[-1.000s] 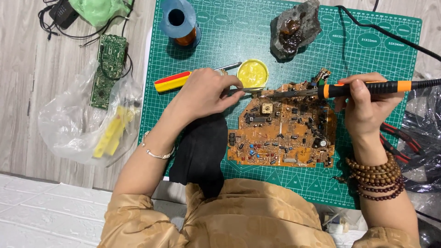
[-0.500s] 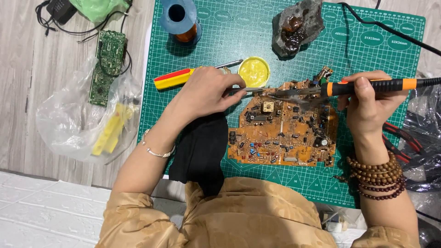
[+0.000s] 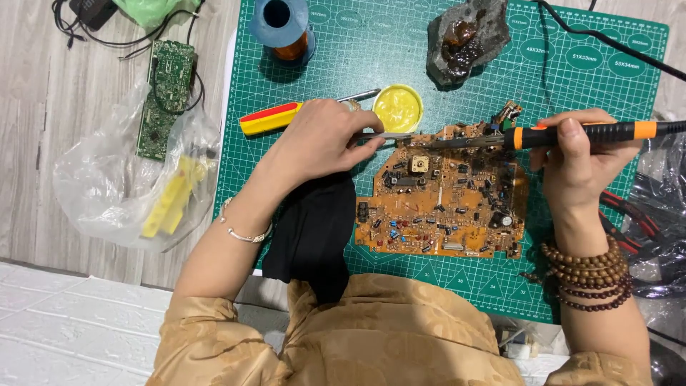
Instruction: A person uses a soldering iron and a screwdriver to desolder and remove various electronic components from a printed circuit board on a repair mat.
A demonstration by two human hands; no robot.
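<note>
Sleeves: tan fabric at the bottom edge, nearest the camera, with a dark cloth (image 3: 312,232) hanging between the arms.
Right wrist: stacked brown bead bracelets (image 3: 582,275) sit on it, over the mat's lower right part.
Left wrist: a thin silver bangle (image 3: 243,232) circles it.
Circuit board: an orange-brown circuit board (image 3: 443,196) lies flat on the green cutting mat (image 3: 371,71), between the two hands, studded with small parts.
Left hand: the left hand (image 3: 318,143) is curled shut around slim metal tweezers (image 3: 382,135), whose tips point right and reach the board's top edge.
Right hand: the right hand (image 3: 579,161) is closed in a pen grip on a soldering iron (image 3: 572,134) with an orange and black handle; its tip meets the board's top edge just beside the tweezer tips.
Screwdriver: a red and yellow screwdriver (image 3: 275,118) lies on the mat just behind the left hand.
Yellow tin: a round open tin of yellow paste (image 3: 398,109) sits just above the tweezers.
Plastic bag: a clear bag (image 3: 128,186) with yellow pieces lies left of the mat on the wooden worktop (image 3: 43,143).
Green board: a second, green board (image 3: 164,96) rests beyond the bag.
Far edge: a blue spool (image 3: 282,25) and a dark rocky lump (image 3: 468,36) stand at the mat's top.
</note>
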